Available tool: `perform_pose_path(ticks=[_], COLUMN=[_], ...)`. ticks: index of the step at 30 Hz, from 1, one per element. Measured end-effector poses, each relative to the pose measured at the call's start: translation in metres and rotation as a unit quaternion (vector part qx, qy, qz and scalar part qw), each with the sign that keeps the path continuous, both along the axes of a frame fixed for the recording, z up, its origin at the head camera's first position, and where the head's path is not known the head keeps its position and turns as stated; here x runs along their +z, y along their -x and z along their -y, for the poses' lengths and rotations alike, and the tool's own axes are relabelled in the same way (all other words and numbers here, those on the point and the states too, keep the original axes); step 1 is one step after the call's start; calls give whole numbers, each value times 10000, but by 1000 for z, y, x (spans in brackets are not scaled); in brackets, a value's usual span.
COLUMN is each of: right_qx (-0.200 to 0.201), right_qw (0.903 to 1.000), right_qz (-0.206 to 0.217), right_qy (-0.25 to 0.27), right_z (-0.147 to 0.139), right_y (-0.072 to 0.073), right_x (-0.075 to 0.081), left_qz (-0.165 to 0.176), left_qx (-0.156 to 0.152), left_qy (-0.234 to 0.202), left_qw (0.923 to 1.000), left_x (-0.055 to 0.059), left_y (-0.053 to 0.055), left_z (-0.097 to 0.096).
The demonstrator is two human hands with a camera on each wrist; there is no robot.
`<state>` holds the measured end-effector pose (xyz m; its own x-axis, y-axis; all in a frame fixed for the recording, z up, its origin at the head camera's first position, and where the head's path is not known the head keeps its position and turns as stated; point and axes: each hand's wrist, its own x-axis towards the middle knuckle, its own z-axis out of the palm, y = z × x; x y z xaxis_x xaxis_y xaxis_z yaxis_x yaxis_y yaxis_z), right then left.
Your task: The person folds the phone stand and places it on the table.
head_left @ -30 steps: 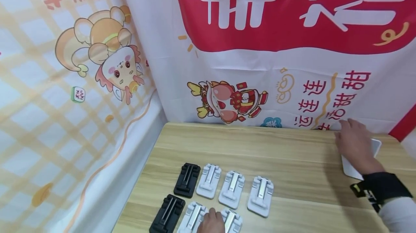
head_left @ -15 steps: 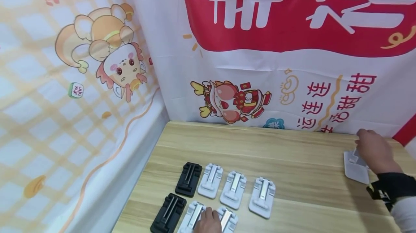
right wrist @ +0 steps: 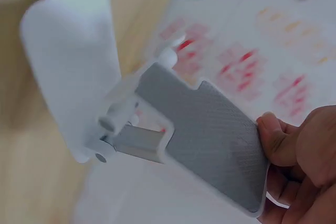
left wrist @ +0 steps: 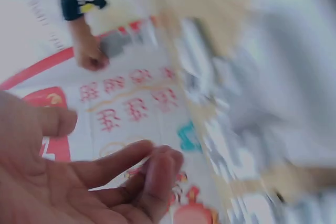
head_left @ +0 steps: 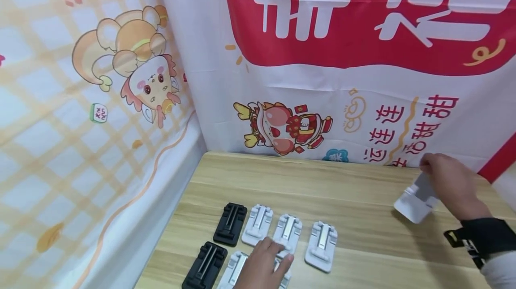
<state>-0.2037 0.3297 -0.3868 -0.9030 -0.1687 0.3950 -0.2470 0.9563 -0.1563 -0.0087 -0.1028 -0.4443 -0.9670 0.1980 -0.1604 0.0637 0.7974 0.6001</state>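
My right hand pinches the end of a grey-padded plate on a white folding phone stand. In the right wrist view the stand is unfolded, its white base angled away from the padded plate. My left hand hovers over the front row of folded phone stands, thumb apart from loosely bent fingers. Nothing lies in that hand in the left wrist view. It partly hides a white folded stand and another beside it.
Two black folded stands lie at the left of the wooden table. Back-row white stands include one standing apart at the right. A printed cloth hangs along the table's back edge, and another covers the left side.
The right hand has lifted the white phone stand and brought it left, its plate swung up from the base. My left hand has come up off the front row, fingers spreading.
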Motion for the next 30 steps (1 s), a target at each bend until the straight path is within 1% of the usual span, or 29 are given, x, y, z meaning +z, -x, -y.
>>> perform_pose_path(ticks=[1, 2, 4, 7, 9, 11, 14, 16, 17, 18, 19, 20, 22, 23, 24, 25, 27, 30], right_qx=[141, 274, 595, 1145, 1486, 1766, 2160, 2399, 2488, 2565, 2625, 2678, 2724, 2734, 2748, 2719, 2621, 2376], right_qw=[9998, 9993, 9969, 9902, 9848, 9802, 9722, 9662, 9636, 9611, 9591, 9570, 9546, 9538, 9531, 9539, 9559, 9556], right_qz=[-114, -240, -431, -637, -667, -587, -340, -232, -216, -238, -283, -342, -462, -511, -532, -493, -246, 448], right_qy=[49, 114, 277, 487, 598, 680, 836, 919, 958, 994, 1024, 1062, 1114, 1132, 1152, 1170, 1299, 1684], right_z=[12, 24, 51, 92, 118, 141, 168, 180, 184, 188, 191, 193, 195, 196, 196, 196, 195, 191], right_y=[-3, -6, -15, -31, -44, -58, -78, -90, -95, -100, -104, -107, -111, -112, -113, -114, -114, -113], right_x=[7, 13, 28, 47, 59, 68, 78, 83, 85, 86, 87, 89, 90, 91, 91, 92, 92, 90], left_qz=[107, 130, 280, 360, 494, 703, 1190, 1402, 1500, 1571, 1602, 1600, 1542, 1515, 1485, 1441, 1355, 1267], left_qx=[30, 16, 62, 92, 119, 140, 194, 192, 203, 234, 256, 281, 321, 333, 349, 349, 352, 370], left_qy=[-456, -869, -1568, -2399, -2897, -3299, -3829, -4067, -4207, -4315, -4398, -4457, -4495, -4508, -4490, -4495, -4499, -4564], left_qw=[9989, 9961, 9872, 9701, 9558, 9413, 9159, 9025, 8945, 8880, 8833, 8803, 8793, 8790, 8804, 8809, 8821, 8799], left_x=[7, 13, 25, 37, 43, 47, 50, 50, 50, 49, 49, 48, 48, 47, 47, 48, 48, 47], left_y=[4, 8, 14, 23, 28, 34, 40, 41, 42, 42, 41, 41, 40, 39, 39, 38, 37, 34], left_z=[-2, -5, -11, -21, -28, -34, -41, -45, -46, -47, -48, -48, -49, -49, -49, -49, -48, -47])
